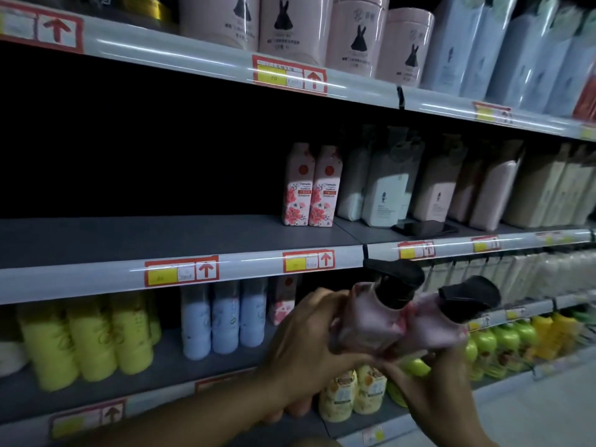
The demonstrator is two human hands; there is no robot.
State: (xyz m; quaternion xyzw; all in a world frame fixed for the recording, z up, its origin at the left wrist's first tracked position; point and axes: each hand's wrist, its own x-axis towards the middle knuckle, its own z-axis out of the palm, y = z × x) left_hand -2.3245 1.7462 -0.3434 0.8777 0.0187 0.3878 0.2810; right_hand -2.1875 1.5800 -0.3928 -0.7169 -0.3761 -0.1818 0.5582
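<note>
I hold two pink pump bottles with black pump heads in front of the shelves. My left hand (309, 346) grips the left pink bottle (367, 324) from its left side and underneath. My right hand (432, 385) grips the right pink bottle (435, 330) from below. The two bottles touch each other and tilt away from me, pumps pointing toward the shelf. They are blurred by motion. On the middle shelf (161, 240) stand two pink flowered bottles (309, 188) of the same kind.
White, pink and beige bottles fill the middle shelf to the right, with a dark phone (422, 227) lying in front of them. Pink and blue bottles stand on the top shelf. Yellow bottles (87, 333), white-blue bottles (225, 317) and green-yellow ones occupy the lower shelf.
</note>
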